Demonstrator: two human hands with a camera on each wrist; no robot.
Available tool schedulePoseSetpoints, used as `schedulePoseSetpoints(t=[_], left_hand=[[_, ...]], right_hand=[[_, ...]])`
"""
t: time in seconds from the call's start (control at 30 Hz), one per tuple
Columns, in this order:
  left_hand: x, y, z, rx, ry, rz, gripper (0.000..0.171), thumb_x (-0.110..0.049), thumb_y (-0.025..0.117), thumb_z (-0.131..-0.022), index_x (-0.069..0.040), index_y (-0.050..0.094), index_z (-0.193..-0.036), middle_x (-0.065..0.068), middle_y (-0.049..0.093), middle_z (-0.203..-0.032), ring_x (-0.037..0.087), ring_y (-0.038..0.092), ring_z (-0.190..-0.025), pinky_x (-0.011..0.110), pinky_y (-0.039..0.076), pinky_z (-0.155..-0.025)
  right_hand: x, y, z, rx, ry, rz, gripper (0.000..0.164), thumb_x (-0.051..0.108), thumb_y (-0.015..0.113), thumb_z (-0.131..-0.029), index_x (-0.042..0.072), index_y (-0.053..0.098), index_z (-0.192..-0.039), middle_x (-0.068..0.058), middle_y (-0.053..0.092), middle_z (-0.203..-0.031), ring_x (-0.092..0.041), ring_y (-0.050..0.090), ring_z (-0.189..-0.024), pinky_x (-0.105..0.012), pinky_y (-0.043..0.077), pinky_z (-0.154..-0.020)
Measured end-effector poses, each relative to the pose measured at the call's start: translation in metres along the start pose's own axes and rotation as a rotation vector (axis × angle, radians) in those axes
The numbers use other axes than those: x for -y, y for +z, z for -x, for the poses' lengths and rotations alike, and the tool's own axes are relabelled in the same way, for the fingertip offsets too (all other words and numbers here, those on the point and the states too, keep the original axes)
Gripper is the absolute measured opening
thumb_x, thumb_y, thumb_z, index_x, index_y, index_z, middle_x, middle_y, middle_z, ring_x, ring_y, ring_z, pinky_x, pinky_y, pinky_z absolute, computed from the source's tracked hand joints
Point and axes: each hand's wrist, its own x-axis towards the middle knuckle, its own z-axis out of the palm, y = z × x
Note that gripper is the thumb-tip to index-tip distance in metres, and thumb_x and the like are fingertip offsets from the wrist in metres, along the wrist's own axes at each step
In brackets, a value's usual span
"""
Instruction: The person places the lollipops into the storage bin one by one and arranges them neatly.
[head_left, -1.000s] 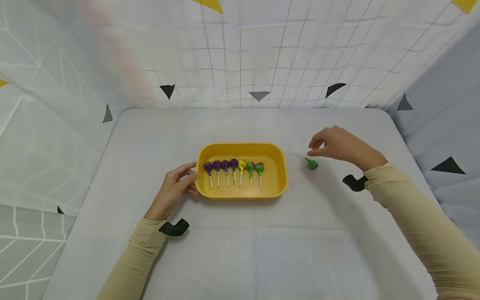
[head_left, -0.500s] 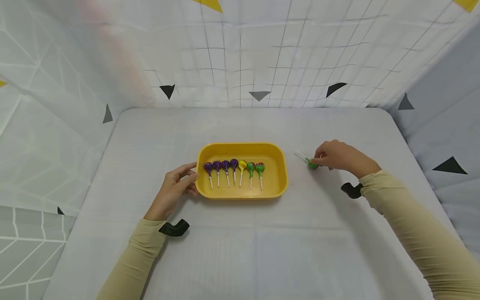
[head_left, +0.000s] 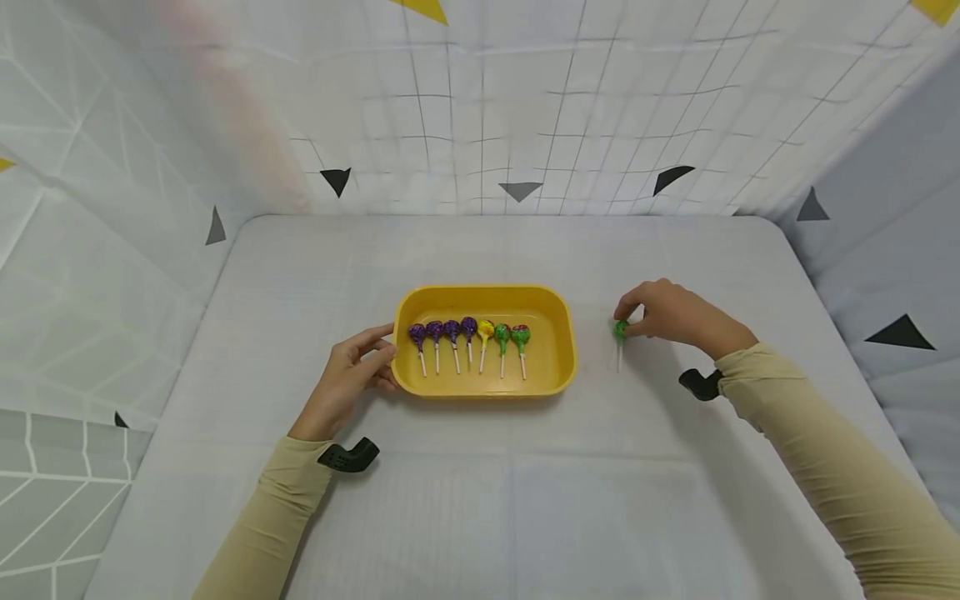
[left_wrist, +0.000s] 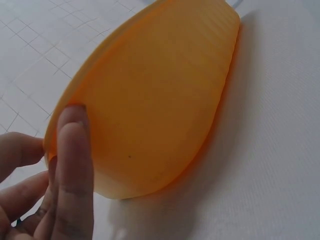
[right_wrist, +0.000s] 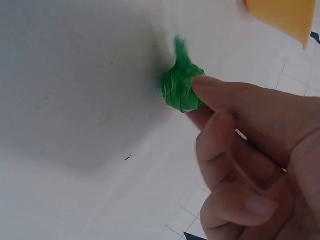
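In the head view, my right hand (head_left: 671, 315) pinches the wrapped head of a green lollipop (head_left: 621, 330) between thumb and finger, its white stick pointing toward me. The right wrist view shows the thumb on the green wrapper (right_wrist: 181, 89). My left hand (head_left: 351, 377) grips the left end of a yellow tray (head_left: 558, 383), with fingers on both sides of the wall (left_wrist: 150, 110) in the left wrist view. Inside the tray lies a row of lollipops, heads away from me: several purple ones (head_left: 452, 330), a yellow one (head_left: 486, 331) and two green ones, the rightmost green lollipop (head_left: 520, 335) included.
The tray stands mid-table on a white cloth (head_left: 480, 508). White curtains with grid lines (head_left: 517, 108) rise behind the table, and fabric walls (head_left: 885, 250) flank it. A black wrist device (head_left: 701, 385) sits at the right cuff, another (head_left: 350, 456) at the left.
My right hand has come down onto the green lollipop and taken hold of its head. The stick has swung from pointing up-left to pointing toward me. The left hand and tray stay put.
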Motion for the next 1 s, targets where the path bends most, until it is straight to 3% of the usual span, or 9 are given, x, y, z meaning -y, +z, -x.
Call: schedulePoseSetpoints(t=[0.1,0.3,0.5,0.73,1.0], left_hand=[[-0.0001,0.0000,0.0000,0.001,-0.002,-0.001,0.049,-0.024,0.060,-0.107,-0.013,0.049,-0.154,0.018,0.056,-0.120,0.017,0.069,-0.072,0.030,0.065,-0.070],[0.0001,-0.0001,0.0001,0.001,0.001,-0.001,0.049,-0.025,0.060,-0.107,-0.013,0.050,-0.153,0.017,0.056,-0.120,0.018,0.069,-0.073,0.031,0.065,-0.070],[0.0002,-0.0001,0.0003,0.003,0.001,-0.003,0.049,-0.025,0.060,-0.107,-0.013,0.050,-0.153,0.017,0.056,-0.119,0.018,0.069,-0.073,0.031,0.065,-0.071],[0.0007,0.0001,-0.0001,-0.003,-0.001,0.003,0.049,-0.023,0.060,-0.107,-0.013,0.049,-0.154,0.018,0.056,-0.121,0.017,0.069,-0.073,0.030,0.065,-0.070],[0.0014,0.0000,-0.0002,-0.002,0.001,-0.005,0.048,-0.024,0.060,-0.107,-0.013,0.050,-0.153,0.018,0.056,-0.120,0.017,0.069,-0.073,0.030,0.066,-0.071]], right_hand=[[0.0007,0.0000,0.0005,-0.009,-0.006,0.006,0.024,0.008,0.078,-0.090,0.006,0.077,-0.115,-0.015,0.075,-0.117,-0.019,0.071,-0.083,-0.036,0.064,-0.073],[0.0018,-0.0022,0.0034,-0.026,0.022,0.062,0.025,0.018,0.081,-0.089,0.010,0.078,-0.113,-0.012,0.076,-0.118,-0.030,0.067,-0.103,-0.049,0.061,-0.085],[-0.0020,0.0015,0.0017,-0.013,0.003,0.029,0.022,0.012,0.080,-0.089,0.010,0.079,-0.112,-0.008,0.078,-0.112,-0.023,0.069,-0.094,-0.040,0.063,-0.079],[-0.0027,0.0034,-0.0006,-0.017,-0.002,0.068,0.023,0.016,0.082,-0.089,0.009,0.079,-0.111,-0.007,0.078,-0.107,-0.028,0.069,-0.104,-0.049,0.062,-0.088],[-0.0038,0.0048,-0.0006,-0.013,0.004,0.098,0.024,0.026,0.085,-0.086,0.011,0.081,-0.104,-0.001,0.077,-0.098,-0.023,0.069,-0.097,-0.049,0.061,-0.088]])
